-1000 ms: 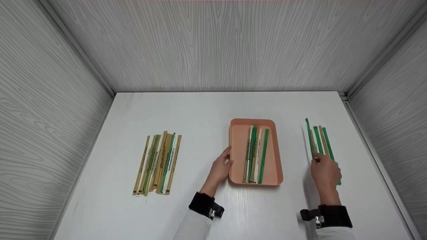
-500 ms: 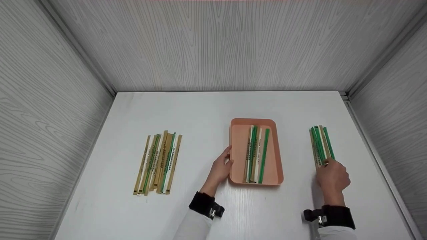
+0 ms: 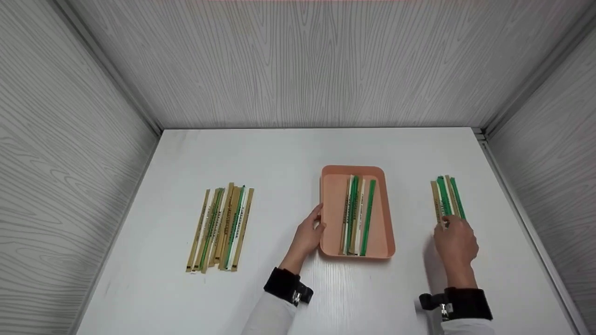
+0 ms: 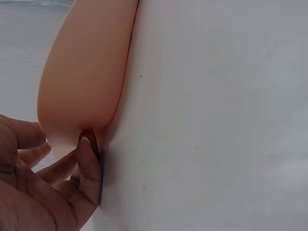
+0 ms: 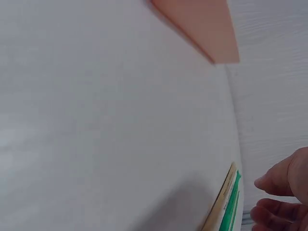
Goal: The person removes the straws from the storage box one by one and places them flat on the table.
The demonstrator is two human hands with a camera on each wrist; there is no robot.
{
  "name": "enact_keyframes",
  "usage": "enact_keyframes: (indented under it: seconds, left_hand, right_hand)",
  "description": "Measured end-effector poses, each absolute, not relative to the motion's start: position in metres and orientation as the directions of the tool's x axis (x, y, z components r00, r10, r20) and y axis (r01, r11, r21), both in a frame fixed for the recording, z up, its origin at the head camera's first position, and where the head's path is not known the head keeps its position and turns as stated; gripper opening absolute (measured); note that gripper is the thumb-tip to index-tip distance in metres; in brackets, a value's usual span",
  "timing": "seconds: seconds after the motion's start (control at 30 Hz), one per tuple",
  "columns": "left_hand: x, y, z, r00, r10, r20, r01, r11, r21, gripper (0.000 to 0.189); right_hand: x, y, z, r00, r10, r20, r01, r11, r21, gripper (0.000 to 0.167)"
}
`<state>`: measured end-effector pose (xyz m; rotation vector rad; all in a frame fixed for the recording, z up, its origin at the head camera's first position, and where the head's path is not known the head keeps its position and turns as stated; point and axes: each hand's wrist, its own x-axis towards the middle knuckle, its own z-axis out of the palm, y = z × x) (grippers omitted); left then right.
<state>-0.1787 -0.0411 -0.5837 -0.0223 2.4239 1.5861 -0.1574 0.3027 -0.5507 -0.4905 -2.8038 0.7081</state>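
Note:
A pink rectangular tray holds several slim wrapped straws in brown, white and green, lying side by side. At its left wall, my left hand grips the edge; in the left wrist view, fingers touch the tray's outer wall near the table. To the right lies a bundle of similar straws, its lower part hidden by my right hand. That hand is over the bundle, thumb and fingers bent. In the right wrist view, a gap shows between thumb and fingers, with nothing visible between them.
Another pile of brown, white and green wrapped straws lies on the left of the white table. Grey wood-grain panels rise at the back and both sides.
A green straw that stood raised in my right hand went down onto the right bundle, and the hand shifted right, then back left over the bundle. My left hand and the tray stayed put.

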Motion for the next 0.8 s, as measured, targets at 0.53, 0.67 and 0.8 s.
enact_keyframes:
  seconds: [0.53,0.67,0.8]
  left_hand:
    - [-0.178,-0.041,-0.585,-0.970,0.117,-0.213,-0.148,0.408,0.901,0.057]
    - [-0.178,-0.041,-0.584,-0.969,0.117,-0.216,-0.152,0.402,0.903,0.057]
    - [-0.178,-0.042,-0.584,-0.973,0.126,-0.196,-0.131,0.400,0.907,0.057]
  right_hand:
    - [-0.162,0.182,-0.557,-0.994,-0.104,0.028,-0.104,0.872,-0.478,0.021]
    - [-0.163,0.174,-0.567,-0.989,-0.148,-0.022,-0.127,0.908,-0.400,0.021]
    - [-0.163,0.170,-0.572,-0.985,-0.173,-0.002,-0.163,0.932,-0.323,0.019]
